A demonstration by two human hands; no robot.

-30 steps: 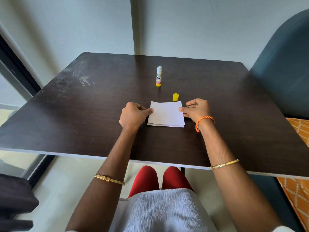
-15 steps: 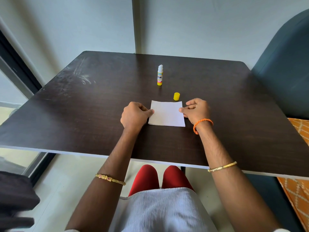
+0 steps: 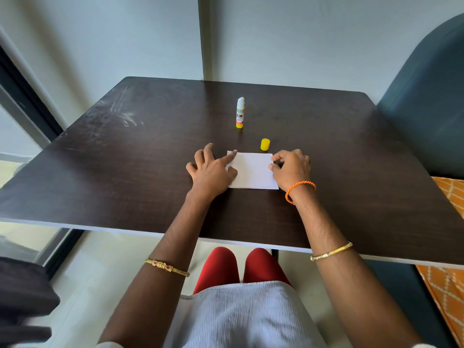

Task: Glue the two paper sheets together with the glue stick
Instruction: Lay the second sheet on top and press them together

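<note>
The paper sheets [image 3: 253,172] lie stacked flat on the dark surface [image 3: 125,172], near the middle. The left hand [image 3: 213,172] is spread flat, fingers [image 3: 229,158] apart, pressing the left edge. The right hand [image 3: 291,169] has its fingers curled on the right edge. The open glue stick [image 3: 240,114] stands farther away, its yellow cap [image 3: 265,144] just beyond the paper. If the top sheet is pushed sideways, the edges could end up crooked, and the uncapped glue could dry out
</note>
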